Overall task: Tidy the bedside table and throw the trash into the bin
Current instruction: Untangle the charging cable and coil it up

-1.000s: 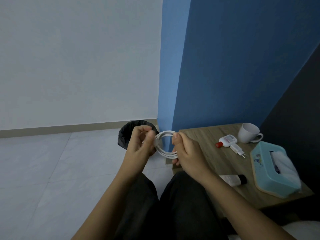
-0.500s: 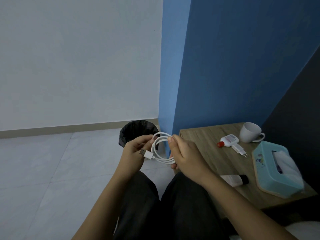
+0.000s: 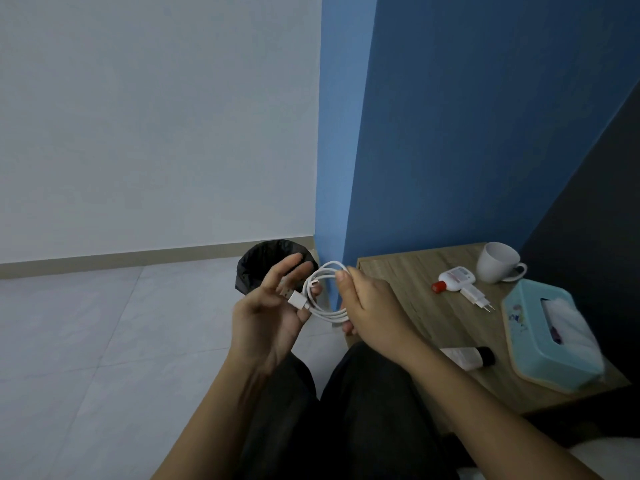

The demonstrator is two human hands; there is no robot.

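Cable: the coiled white cable (image 3: 328, 314) is hanging between both hands, in front of the black bin (image 3: 263, 261) and just left of the bench (image 3: 415, 271).
Right hand (image 3: 369, 306): its fingers are clenching the coil's right side.
Left hand (image 3: 266, 320): its fingers are lying released, palm up, with the USB plug (image 3: 296, 300) resting across them.
Bench: it is carrying a mug (image 3: 498, 263), a charger (image 3: 474, 294), a tube (image 3: 462, 356) and a tissue box (image 3: 530, 327).

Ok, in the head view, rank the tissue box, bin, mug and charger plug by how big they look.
1. tissue box
2. bin, partly hidden by the left hand and farther off, so unsure
3. mug
4. charger plug
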